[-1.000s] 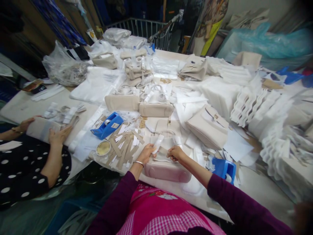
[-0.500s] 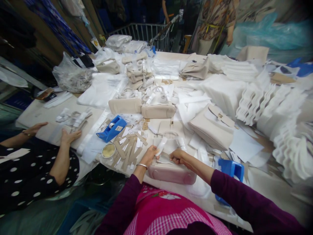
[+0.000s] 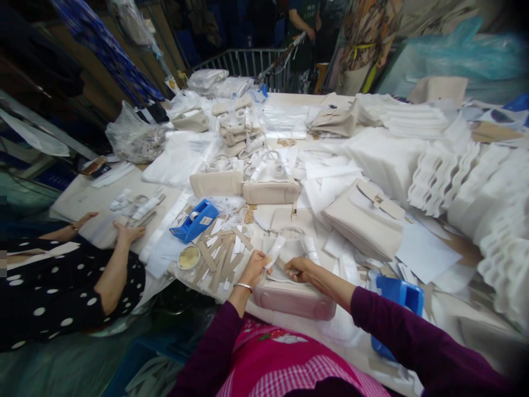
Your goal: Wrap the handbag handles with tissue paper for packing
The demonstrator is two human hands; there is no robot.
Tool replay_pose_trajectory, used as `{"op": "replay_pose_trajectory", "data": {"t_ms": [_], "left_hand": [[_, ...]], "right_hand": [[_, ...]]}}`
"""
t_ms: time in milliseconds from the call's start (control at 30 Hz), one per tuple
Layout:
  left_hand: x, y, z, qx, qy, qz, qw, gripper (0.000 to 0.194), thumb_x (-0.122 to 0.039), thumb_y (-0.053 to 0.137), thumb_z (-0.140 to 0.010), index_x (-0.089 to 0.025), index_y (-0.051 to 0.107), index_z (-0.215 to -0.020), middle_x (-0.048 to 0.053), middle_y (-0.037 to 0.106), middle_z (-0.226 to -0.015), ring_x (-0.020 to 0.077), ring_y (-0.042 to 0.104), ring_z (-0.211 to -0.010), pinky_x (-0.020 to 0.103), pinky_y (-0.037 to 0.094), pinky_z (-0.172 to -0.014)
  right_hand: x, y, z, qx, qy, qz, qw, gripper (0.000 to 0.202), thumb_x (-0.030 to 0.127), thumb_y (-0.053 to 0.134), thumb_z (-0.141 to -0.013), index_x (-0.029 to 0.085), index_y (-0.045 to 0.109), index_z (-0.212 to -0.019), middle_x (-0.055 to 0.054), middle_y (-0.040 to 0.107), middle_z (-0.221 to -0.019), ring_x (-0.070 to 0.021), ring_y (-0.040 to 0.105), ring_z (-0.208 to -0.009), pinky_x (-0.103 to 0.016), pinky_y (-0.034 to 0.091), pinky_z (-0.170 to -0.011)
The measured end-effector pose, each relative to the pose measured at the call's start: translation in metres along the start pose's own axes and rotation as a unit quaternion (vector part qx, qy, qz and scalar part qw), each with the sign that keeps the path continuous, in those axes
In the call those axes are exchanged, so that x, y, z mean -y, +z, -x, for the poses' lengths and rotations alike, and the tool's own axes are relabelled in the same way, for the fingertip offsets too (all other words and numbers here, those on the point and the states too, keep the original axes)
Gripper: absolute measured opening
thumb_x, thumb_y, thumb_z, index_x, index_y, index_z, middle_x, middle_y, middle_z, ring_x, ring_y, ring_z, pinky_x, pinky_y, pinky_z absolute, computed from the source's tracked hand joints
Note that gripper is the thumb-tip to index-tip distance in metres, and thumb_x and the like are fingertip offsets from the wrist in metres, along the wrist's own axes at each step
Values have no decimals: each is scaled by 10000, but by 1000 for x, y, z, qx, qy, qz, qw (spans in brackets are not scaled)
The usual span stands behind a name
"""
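Observation:
A pale beige handbag (image 3: 293, 300) lies on the table right before me, its base toward my body. My left hand (image 3: 257, 270) is closed around one of its handles (image 3: 276, 249), which is wrapped in white foam. Over the near part of the bag, my right hand (image 3: 301, 269) has its fingers curled in a pinch; what they grip is mostly hidden, though a beige edge shows beside the fingertips. The second wrapped handle (image 3: 309, 249) stands just beyond my right hand.
Left of the bag are a blue tape dispenser (image 3: 195, 221), a round tin (image 3: 189, 257) and scattered card strips (image 3: 223, 256). Another blue dispenser (image 3: 399, 295) stands right. More handbags (image 3: 270, 193) and foam sheets (image 3: 433, 176) surround them. A co-worker's hands (image 3: 129, 234) handle another bag at left.
My right hand has shifted slightly and its fingers are curled further in over the bag. My left hand keeps its hold on the handle. The whole view has shifted a little.

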State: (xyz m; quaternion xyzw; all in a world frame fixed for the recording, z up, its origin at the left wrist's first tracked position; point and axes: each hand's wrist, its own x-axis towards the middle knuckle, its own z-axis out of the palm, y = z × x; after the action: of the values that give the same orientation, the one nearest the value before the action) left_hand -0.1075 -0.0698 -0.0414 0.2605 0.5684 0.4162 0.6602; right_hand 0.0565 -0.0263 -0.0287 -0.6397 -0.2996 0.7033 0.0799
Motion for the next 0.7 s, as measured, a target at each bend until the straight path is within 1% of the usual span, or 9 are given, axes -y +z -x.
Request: {"op": "replay_pose_trajectory", "data": {"t_ms": [100,167,200,267,333,467,533,600,700], "left_hand": [[1,1,-1,-7,-2,-8,1000,394,-350,645,-681,-223,310,-846,-86,524,-470,91,462,-373,190,325,-437],[1,0,-1,-11,-9,-10,1000,409,-364,650,-675,-224,306,-845,-88,518,-461,95,454,-358,191,313,-422],[1,0,-1,-11,-11,-8,1000,416,-371,655,-671,-225,305,-841,-88,517,-452,97,449,-352,193,311,-417],[2,0,-2,-15,-7,-6,1000,429,-380,669,-659,-225,306,-827,-87,514,-432,100,445,-346,199,314,-416],[3,-1,-2,-28,0,-4,1000,438,-384,687,-641,-221,318,-813,-85,509,-413,105,457,-353,205,329,-428],[1,-3,-3,-56,-17,8,998,423,-381,712,-608,-195,391,-812,-62,518,-412,115,479,-375,222,356,-439],[-1,-3,-3,-38,-28,11,999,382,-377,716,-600,-163,457,-783,-34,541,-445,107,477,-378,224,349,-429],[-4,-4,-2,-1,-30,11,999,339,-373,714,-606,-129,516,-731,-6,562,-490,90,471,-382,219,341,-426],[-6,-5,-1,28,-14,16,999,298,-359,709,-628,-109,561,-691,3,570,-525,74,472,-399,211,338,-433]], "right_hand": [[-2,3,-6,38,44,-29,998,166,198,539,-853,113,550,-711,30,507,-552,-47,403,-411,-157,314,-372],[-3,9,-12,57,45,-64,995,210,146,511,-830,136,499,-621,51,431,-460,-39,312,-354,-155,217,-333],[-2,13,-16,66,42,-84,993,218,134,494,-824,144,484,-606,56,414,-447,-36,294,-348,-153,204,-334],[-2,19,-22,88,36,-120,988,210,105,469,-809,149,476,-604,58,414,-450,-33,308,-357,-139,238,-357],[-1,23,-26,117,34,-148,982,181,68,465,-782,145,488,-620,48,444,-477,-33,371,-392,-127,314,-412],[-2,20,-29,170,18,-175,970,118,28,499,-719,141,518,-691,37,480,-523,-45,446,-453,-142,398,-495],[-2,18,-30,185,4,-172,967,132,13,506,-682,138,530,-718,39,480,-526,-44,433,-443,-146,389,-481],[-2,17,-32,191,-17,-161,968,168,-5,508,-636,127,548,-733,39,488,-531,-36,402,-424,-142,355,-451],[-2,18,-35,169,-63,-132,975,157,5,526,-591,115,563,-697,30,510,-532,-31,365,-402,-148,286,-401]]}}
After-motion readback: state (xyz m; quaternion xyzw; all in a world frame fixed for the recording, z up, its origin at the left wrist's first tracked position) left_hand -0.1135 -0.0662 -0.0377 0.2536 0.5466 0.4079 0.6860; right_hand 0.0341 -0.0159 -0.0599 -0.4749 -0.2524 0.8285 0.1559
